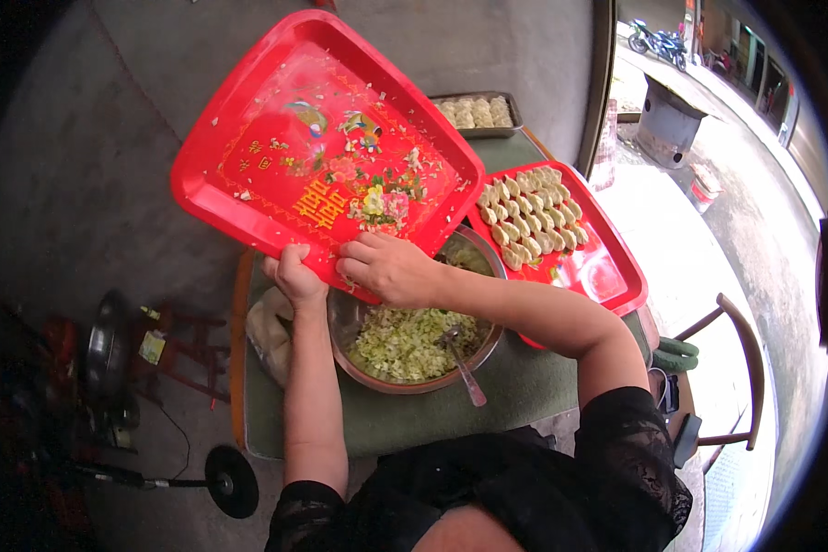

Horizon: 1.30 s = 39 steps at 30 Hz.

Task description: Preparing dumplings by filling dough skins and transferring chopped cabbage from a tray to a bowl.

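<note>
A red plastic tray (269, 193) with a printed floral and bird pattern is held tilted above a metal bowl (341, 321). My left hand (298, 277) grips its near edge, thumb on the upper face. My right hand (390, 270) rests with curled fingers on the tray's inner surface near the lower corner; whether it holds any scraps is hidden. Bits of chopped vegetable cling to the tray, thickest toward its right side. Chopped pale-green filling (400, 345) lies in the bowl, and a metal spoon (466, 376) leans out over the near rim.
Rows of dumplings (535, 214) sit on a second red tray (593, 276) at the right. Behind is a metal pan (514, 131) of dumplings. A plastic bag (268, 328) lies left of the bowl on the green-covered table (414, 421). A chair (742, 372) stands at right.
</note>
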Available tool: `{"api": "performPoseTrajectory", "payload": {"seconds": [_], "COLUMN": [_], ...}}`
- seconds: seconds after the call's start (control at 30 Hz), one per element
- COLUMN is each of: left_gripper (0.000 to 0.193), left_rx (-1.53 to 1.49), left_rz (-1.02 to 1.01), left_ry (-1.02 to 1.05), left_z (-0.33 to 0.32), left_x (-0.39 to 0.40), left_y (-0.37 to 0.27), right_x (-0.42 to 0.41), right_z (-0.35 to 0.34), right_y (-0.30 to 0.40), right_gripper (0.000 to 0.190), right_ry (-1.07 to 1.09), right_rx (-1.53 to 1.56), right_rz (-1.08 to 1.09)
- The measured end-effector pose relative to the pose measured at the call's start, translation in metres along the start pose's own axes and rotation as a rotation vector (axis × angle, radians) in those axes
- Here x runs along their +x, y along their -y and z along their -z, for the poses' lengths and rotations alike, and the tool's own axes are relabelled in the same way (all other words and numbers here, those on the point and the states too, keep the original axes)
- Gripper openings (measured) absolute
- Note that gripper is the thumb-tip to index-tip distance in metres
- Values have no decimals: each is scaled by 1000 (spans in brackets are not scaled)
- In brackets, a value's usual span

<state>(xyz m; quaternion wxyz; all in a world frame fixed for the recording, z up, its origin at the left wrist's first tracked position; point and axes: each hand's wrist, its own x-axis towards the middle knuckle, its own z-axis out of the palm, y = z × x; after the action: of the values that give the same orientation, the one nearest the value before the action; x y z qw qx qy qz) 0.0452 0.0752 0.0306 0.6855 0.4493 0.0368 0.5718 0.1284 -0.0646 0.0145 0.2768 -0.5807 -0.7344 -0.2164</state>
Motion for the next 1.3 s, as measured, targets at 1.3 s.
{"api": "performPoseTrajectory", "payload": {"seconds": [1.3], "left_gripper": [50], "left_rx": [91], "left_rz": [260], "left_ry": [-239], "left_z": [34], "left_x": [-1], "left_y": [-27], "right_x": [-81], "right_z": [53], "right_y": [-47], "right_gripper": [63], "right_ry": [-41], "right_rx": [-101], "right_rz": [-387]}}
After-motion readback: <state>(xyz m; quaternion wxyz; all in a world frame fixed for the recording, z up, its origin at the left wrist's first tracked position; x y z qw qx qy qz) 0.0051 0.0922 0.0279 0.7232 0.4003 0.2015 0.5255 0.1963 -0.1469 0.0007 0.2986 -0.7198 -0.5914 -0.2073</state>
